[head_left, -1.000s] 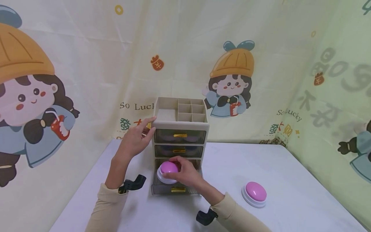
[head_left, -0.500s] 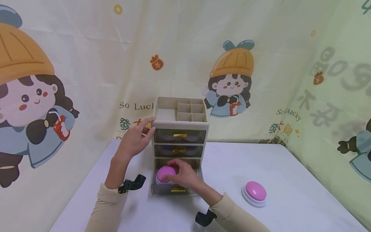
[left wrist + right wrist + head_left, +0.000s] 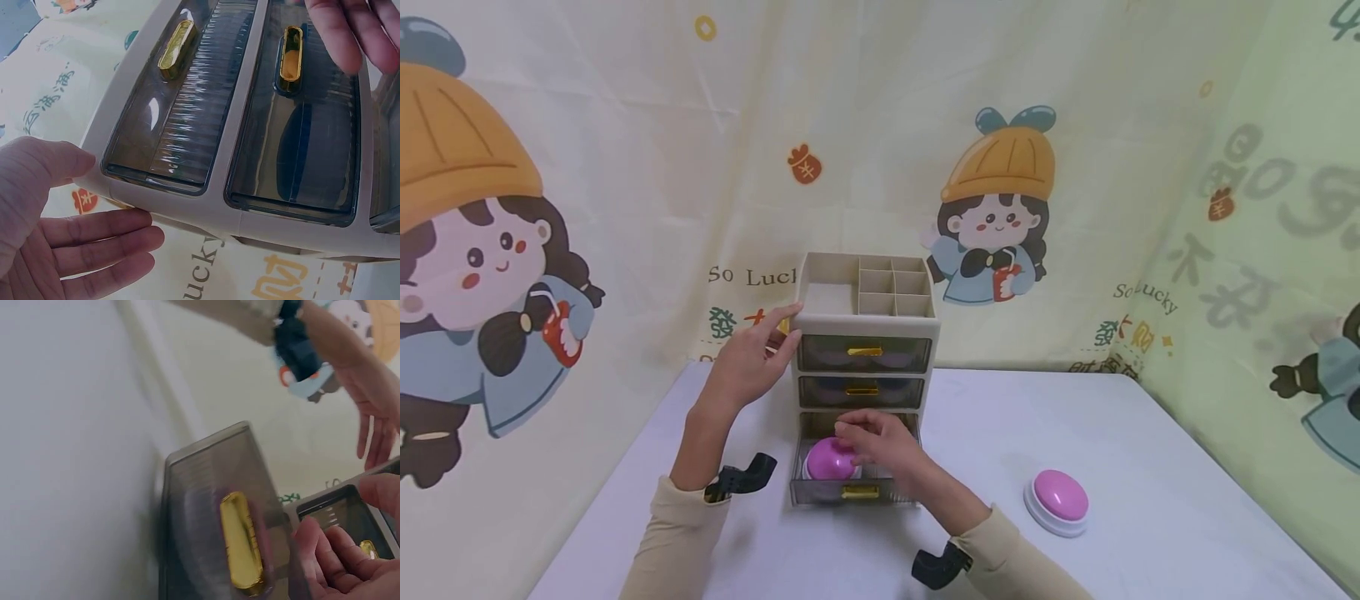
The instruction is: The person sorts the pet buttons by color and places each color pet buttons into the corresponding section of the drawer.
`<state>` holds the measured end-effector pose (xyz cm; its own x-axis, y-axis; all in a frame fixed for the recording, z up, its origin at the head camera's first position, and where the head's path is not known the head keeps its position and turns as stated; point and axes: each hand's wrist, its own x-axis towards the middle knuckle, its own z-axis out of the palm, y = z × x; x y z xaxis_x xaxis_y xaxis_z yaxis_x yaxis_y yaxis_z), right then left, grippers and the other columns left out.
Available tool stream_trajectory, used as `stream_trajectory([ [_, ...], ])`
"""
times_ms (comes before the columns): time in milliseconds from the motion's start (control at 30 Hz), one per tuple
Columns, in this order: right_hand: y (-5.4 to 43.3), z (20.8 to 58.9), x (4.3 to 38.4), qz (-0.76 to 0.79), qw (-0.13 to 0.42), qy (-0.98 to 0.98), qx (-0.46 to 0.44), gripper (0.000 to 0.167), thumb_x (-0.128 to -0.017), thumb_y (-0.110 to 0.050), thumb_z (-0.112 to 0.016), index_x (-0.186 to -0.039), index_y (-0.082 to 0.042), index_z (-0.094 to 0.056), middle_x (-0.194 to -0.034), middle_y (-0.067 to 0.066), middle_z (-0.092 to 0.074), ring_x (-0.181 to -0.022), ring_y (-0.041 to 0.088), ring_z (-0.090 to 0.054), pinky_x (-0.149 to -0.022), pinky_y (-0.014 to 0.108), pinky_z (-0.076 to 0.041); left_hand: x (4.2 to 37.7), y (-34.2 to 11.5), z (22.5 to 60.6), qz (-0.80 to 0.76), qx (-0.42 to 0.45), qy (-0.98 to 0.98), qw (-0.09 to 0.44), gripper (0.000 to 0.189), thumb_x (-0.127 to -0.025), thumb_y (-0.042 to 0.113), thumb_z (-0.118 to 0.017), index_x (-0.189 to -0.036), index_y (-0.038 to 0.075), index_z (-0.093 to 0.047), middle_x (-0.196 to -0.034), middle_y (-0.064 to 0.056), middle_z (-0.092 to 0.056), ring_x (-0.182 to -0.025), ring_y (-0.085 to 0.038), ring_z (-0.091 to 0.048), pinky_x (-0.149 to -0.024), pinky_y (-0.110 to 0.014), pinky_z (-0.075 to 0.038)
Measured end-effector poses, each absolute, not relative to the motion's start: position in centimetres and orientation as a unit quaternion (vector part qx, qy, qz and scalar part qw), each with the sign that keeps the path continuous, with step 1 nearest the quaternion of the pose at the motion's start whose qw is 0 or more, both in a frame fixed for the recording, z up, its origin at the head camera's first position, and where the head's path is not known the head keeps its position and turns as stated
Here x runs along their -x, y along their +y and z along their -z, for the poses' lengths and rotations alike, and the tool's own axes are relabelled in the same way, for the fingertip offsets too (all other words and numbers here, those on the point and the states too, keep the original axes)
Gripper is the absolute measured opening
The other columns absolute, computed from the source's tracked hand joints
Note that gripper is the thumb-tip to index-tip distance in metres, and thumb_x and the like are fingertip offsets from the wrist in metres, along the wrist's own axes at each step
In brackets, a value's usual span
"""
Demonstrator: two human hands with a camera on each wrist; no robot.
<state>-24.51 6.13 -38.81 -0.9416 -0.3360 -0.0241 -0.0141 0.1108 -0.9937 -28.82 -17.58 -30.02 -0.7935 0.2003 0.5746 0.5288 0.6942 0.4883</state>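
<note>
A small beige desktop organizer [image 3: 868, 323] with smoky drawers and gold handles stands on the table. My left hand [image 3: 748, 362] rests against its upper left side, thumb and fingers extended around the edge in the left wrist view. The bottom drawer [image 3: 820, 492] is pulled out. In its left half sits a pink dome push button [image 3: 831, 459] with a white base. Just over the drawer, to the button's right, is my right hand [image 3: 883, 442], fingers loosely bent with nothing between them. A second pink push button [image 3: 1060, 496] lies on the table at the right.
The organizer's top tray [image 3: 831, 296] is divided into several compartments. Two upper drawers [image 3: 862, 392] are closed, with dark shapes behind their fronts. A patterned cloth backdrop [image 3: 880, 100] hangs behind the white table [image 3: 1000, 417].
My right hand has lowered the pink button into the open bottom drawer, let go, and moved slightly right. The left hand stays on the organizer's side.
</note>
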Motion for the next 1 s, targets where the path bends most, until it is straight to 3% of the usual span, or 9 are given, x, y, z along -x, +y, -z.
stream_trajectory([
  [133, 6.6, 38.7, 24.6, 0.687, 0.144, 0.704, 0.105, 0.047, -0.099, -0.038, -0.067, -0.13, -0.003, -0.063, -0.125, 0.017, -0.07, -0.114, 0.027, -0.068, -0.094, 0.04, -0.057, 28.8, -17.6, 30.0, 0.333, 0.207, -0.885, 0.25, 0.044, -0.105, 0.027, -0.057, -0.149, 0.019, -0.054, -0.105, -0.018, -0.076, -0.095, -0.034, -0.073, -0.07, -0.047, -0.06],
  [300, 7.1, 38.7, 24.7, 0.691, 0.141, 0.701, 0.103, 0.049, -0.1, -0.039, -0.065, -0.132, -0.002, -0.061, -0.13, 0.023, -0.066, -0.117, 0.029, -0.067, -0.093, 0.039, -0.058, 28.8, -17.6, 30.0, 0.334, 0.208, -0.885, 0.249, 0.044, -0.105, 0.027, -0.057, -0.148, 0.018, -0.054, -0.104, -0.018, -0.076, -0.095, -0.034, -0.073, -0.07, -0.047, -0.06],
  [567, 8.2, 38.4, 24.2, 0.678, 0.117, 0.718, 0.11, 0.05, -0.1, -0.039, -0.065, -0.132, 0.0, -0.06, -0.126, 0.017, -0.068, -0.119, 0.033, -0.065, -0.097, 0.047, -0.056, 28.8, -17.6, 29.9, 0.334, 0.209, -0.884, 0.25, 0.044, -0.105, 0.026, -0.057, -0.148, 0.017, -0.054, -0.102, -0.017, -0.076, -0.094, -0.034, -0.073, -0.069, -0.047, -0.06],
  [767, 9.3, 38.0, 23.4, 0.661, 0.098, 0.736, 0.11, 0.043, -0.1, -0.034, -0.066, -0.128, -0.001, -0.063, -0.121, 0.012, -0.069, -0.112, 0.024, -0.067, -0.094, 0.046, -0.057, 28.8, -17.5, 29.9, 0.332, 0.208, -0.886, 0.247, 0.044, -0.105, 0.026, -0.057, -0.148, 0.016, -0.054, -0.103, -0.017, -0.076, -0.095, -0.034, -0.073, -0.07, -0.047, -0.06],
  [1000, 10.9, 38.0, 22.3, 0.622, 0.063, 0.77, 0.13, 0.038, -0.099, -0.031, -0.068, -0.125, -0.004, -0.065, -0.119, 0.017, -0.069, -0.112, 0.033, -0.066, -0.084, 0.045, -0.06, 28.8, -17.5, 29.9, 0.332, 0.208, -0.886, 0.247, 0.044, -0.105, 0.026, -0.057, -0.148, 0.017, -0.054, -0.103, -0.017, -0.076, -0.095, -0.034, -0.073, -0.069, -0.046, -0.06],
])
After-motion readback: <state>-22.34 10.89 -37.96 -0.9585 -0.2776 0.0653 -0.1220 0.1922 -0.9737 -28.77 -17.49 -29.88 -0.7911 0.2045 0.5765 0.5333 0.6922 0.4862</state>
